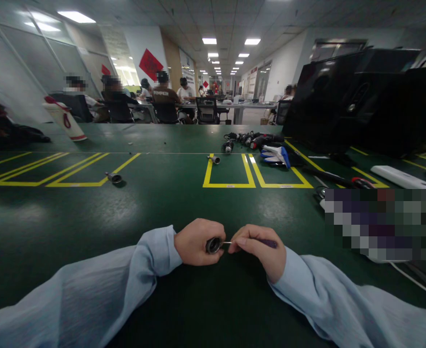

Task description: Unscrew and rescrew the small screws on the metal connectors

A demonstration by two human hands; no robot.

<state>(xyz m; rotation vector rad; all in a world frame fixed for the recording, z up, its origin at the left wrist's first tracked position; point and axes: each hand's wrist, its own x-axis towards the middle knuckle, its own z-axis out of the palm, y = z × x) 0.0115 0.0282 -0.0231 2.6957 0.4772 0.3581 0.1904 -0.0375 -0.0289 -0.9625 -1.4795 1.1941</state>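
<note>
Closed around a dark, hollow, cup-shaped metal part (213,245) is my left hand (200,241), the part's open round end facing me. My right hand (258,246) grips a screwdriver (269,242) with a dark purple handle. Its thin shaft points left to the metal part's side; whether the tip touches or enters it, I cannot tell. Both hands are just above the green table, close together. Farther off lie two similar metal parts with stems: one (114,178) on the left by a yellow-taped outline, another (215,159) inside the middle outline.
Behind the right outline are a corded power tool (267,140) and blue-white gloves (276,156). A white power strip (403,178), cables and a blurred-out object (375,222) lie right. Dark monitors (358,96) stand behind them; a cup (66,118) stands far left. People sit beyond.
</note>
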